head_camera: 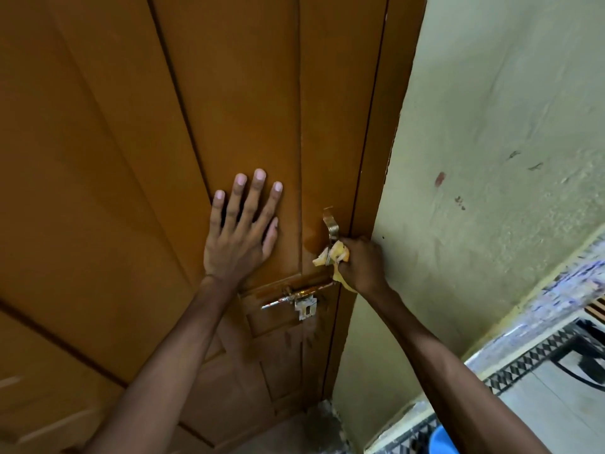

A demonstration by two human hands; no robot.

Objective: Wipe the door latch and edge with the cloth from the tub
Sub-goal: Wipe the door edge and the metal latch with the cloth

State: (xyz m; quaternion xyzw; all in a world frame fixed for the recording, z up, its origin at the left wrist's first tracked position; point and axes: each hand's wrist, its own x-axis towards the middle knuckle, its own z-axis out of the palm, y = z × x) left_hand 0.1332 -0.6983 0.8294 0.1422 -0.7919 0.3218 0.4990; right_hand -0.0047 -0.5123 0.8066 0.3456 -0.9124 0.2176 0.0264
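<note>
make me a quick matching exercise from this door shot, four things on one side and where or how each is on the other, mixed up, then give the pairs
Things:
1. left hand
2. cloth
3. sliding bolt latch
4. blue tub

Places or states:
A. bunched in the right hand at the door handle
B. bottom of the frame, partly cut off
C. spread flat on the door panel
D. on the door, below both hands

Pairs: 1-C, 2-A, 3-D, 4-B

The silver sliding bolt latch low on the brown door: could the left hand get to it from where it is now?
Probably yes. The left hand lies flat and empty on the brown wooden door, just above the silver sliding bolt latch, and nothing covers the latch. The right hand holds the yellow cloth off to the side.
</note>
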